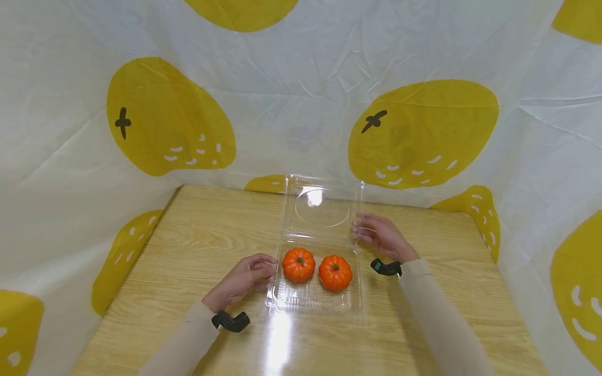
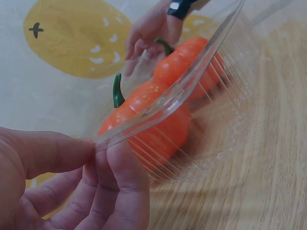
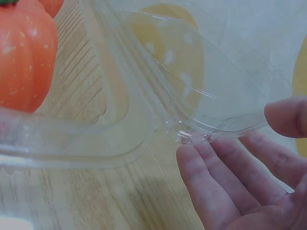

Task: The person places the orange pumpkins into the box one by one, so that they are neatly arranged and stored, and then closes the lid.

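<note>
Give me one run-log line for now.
clear plastic container: lid raised | left hand: pinches base rim | right hand: at lid edge | two orange pumpkins with green stems: inside base

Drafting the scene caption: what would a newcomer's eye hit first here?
Two bright orange pumpkins, side by side in a clear container's base on the wooden table, its lid raised behind them. Next, the left hand pinching the base's left rim and the right hand at the lid's right edge. Behind, large yellow prints on white cloth.
</note>
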{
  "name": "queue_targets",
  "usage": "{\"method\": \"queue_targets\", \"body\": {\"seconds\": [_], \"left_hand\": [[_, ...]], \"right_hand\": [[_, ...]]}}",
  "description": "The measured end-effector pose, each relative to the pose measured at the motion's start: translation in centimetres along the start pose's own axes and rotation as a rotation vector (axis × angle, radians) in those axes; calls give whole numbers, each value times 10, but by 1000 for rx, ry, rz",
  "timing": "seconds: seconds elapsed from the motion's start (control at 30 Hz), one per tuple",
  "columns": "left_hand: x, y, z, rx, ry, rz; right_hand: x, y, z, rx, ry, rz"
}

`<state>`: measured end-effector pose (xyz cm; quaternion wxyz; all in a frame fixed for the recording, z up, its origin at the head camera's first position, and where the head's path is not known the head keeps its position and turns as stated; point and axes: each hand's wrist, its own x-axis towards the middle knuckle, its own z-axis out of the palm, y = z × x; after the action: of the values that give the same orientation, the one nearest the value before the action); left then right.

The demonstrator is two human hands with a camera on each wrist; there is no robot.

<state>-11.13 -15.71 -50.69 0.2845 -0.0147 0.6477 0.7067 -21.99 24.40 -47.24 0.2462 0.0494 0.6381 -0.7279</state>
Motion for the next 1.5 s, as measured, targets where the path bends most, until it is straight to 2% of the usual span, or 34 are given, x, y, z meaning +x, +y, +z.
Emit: {"method": "queue_targets", "body": {"seconds": [0.23,0.67,0.83,1.03,1.5], "left_hand": [[0,-1,2,3,-9,7],[3,-4,4,7,17,-10],[3,-6,5,5,3,6],[2,-6,6,-2,-5,25],[6,-6,6,-26,4,15]], "right_hand": [[-2,-4,-1,-58,-12,-23],[-10,-15,0,-50,-36,-40],[-11,-19,1,-60,-33,-50],[-17,-26,3,-129,-25,-62],[-30,-41,4,-361,-30,-92]]}}
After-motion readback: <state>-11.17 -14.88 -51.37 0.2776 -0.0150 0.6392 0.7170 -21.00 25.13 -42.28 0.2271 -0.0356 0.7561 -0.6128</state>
